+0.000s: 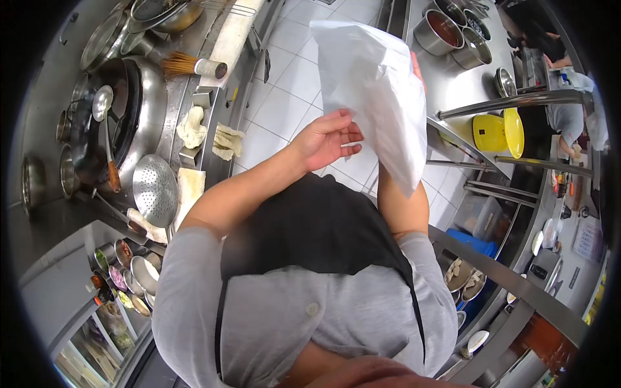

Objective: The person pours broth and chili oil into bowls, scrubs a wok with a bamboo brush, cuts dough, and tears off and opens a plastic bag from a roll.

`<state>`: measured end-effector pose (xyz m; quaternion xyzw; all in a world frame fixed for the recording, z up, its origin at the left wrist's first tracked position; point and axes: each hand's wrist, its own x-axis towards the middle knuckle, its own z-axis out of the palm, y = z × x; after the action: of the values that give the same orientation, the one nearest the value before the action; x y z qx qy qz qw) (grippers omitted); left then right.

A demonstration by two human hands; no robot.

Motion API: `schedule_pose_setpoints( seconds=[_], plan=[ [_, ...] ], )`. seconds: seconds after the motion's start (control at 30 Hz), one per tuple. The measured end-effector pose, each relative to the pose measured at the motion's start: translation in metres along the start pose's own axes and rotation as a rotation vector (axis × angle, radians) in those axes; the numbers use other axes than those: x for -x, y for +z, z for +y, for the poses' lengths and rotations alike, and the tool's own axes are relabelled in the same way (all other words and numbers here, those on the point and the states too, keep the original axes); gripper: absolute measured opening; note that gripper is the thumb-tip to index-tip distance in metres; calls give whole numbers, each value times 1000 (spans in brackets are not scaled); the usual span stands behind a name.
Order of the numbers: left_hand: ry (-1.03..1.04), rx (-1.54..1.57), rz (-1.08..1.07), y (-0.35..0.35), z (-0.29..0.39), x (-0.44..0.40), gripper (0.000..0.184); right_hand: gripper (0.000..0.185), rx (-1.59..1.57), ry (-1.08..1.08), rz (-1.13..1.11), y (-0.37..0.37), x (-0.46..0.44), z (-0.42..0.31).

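Note:
A white, translucent plastic bag hangs in front of my body, over the tiled floor. My right hand is mostly behind the bag; only some fingertips show at its right edge, apparently holding it. To the left of the bag is my left hand, palm turned up, fingers loosely curled and apart, with nothing in it. Its fingertips are close to the bag's lower left edge; whether they touch it I cannot tell.
On the left are a wok with a ladle, a perforated skimmer, a brush and cloths. Steel pots and a yellow container stand right. Another person is at the far right.

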<state>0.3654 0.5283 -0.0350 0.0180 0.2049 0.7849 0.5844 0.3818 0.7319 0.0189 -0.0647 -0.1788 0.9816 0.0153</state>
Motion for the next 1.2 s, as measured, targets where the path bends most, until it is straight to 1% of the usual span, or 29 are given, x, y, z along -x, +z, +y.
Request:
schedule_pose_setpoints(
  seconds=[0.1,0.13,0.23,0.27,0.3,0.37,0.4,0.47,0.5,0.53,0.57,0.63,0.67,0.77,0.8,0.87,0.9,1.0,1.1,1.13,1.2],
  plan=[
    [175,-55,86,-15,27,11,15,52,108,-115,37,5,15,7],
    [208,-59,125,-18,32,15,15,51,140,-147,50,5,18,10],
    [393,-616,193,-13,30,25,18,41,84,-240,186,23,28,19],
    [521,-930,140,-6,24,30,36,39,85,-297,204,32,26,24],
    [627,-1072,89,5,17,32,44,37,86,-355,222,41,24,29],
    [849,-1352,-25,26,4,30,60,33,-2,-477,500,61,4,40],
    [928,-1392,2,28,-2,25,73,31,-93,-530,427,59,-5,44],
    [965,-1305,105,23,-3,14,68,30,-219,-612,312,57,-12,52],
    [982,-1259,160,21,-2,9,65,31,-165,-647,310,59,-10,51],
    [908,-1105,179,18,1,8,53,31,-110,-681,307,60,-8,49],
    [941,-1187,192,16,7,8,49,32,-56,-713,306,61,-6,48],
    [1008,-1348,228,14,18,10,41,32,-25,-708,297,60,-2,46],
    [1032,-1276,262,29,19,10,32,31,-10,-702,292,60,0,46],
    [803,-1274,332,21,34,12,22,31,41,-736,271,61,2,44],
    [862,-1054,363,33,35,15,10,31,103,-765,268,57,2,38],
    [945,-1127,354,27,56,18,5,32,224,-820,260,42,3,19],
    [985,-1163,353,26,67,21,4,33,255,-796,292,38,6,15],
    [963,-1099,328,41,99,27,7,38,310,-716,366,33,14,13],
    [955,-1196,240,56,123,25,17,44,400,-554,472,32,27,22],
    [932,-1233,220,61,128,24,19,46,478,-568,438,28,32,29],
    [882,-1306,179,73,137,22,25,42,647,-705,437,30,36,46]
  ],
)
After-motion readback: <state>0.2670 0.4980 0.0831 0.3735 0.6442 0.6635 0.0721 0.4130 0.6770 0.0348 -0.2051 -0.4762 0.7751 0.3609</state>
